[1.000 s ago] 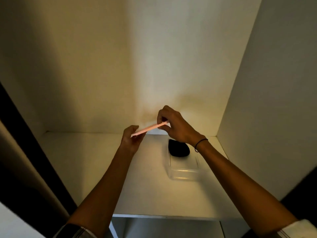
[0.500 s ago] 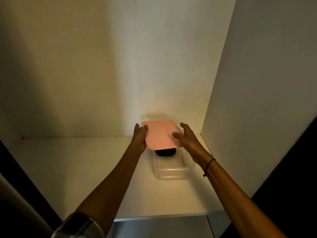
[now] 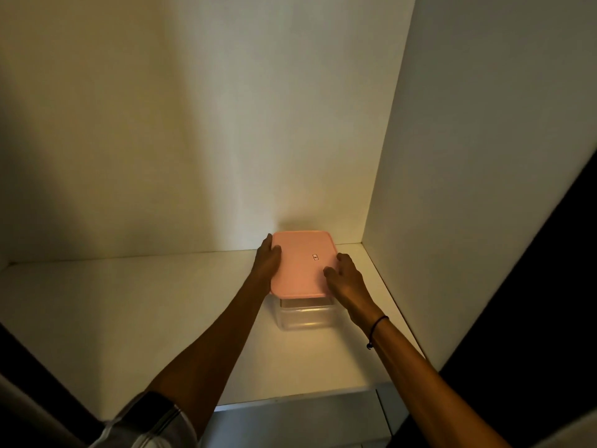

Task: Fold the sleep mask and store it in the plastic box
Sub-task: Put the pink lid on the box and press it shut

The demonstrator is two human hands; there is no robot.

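Shelf [image 3: 161,318], back right corner: clear box [image 3: 305,316] under pink lid [image 3: 302,265].
Left hand [image 3: 267,261] and right hand [image 3: 344,279] grip lid's side edges, fingers curled on it. Mask hidden; position cannot be told.

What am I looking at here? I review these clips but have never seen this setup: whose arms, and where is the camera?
There is no machine: a person wears one camera on the head, looking down at their own arms. They stand at a white shelf. On it sits a clear plastic box, topped by a pink lid. The left hand grips the lid's left edge; the right hand rests on its right side. The sleep mask is not visible; the lid hides the inside.
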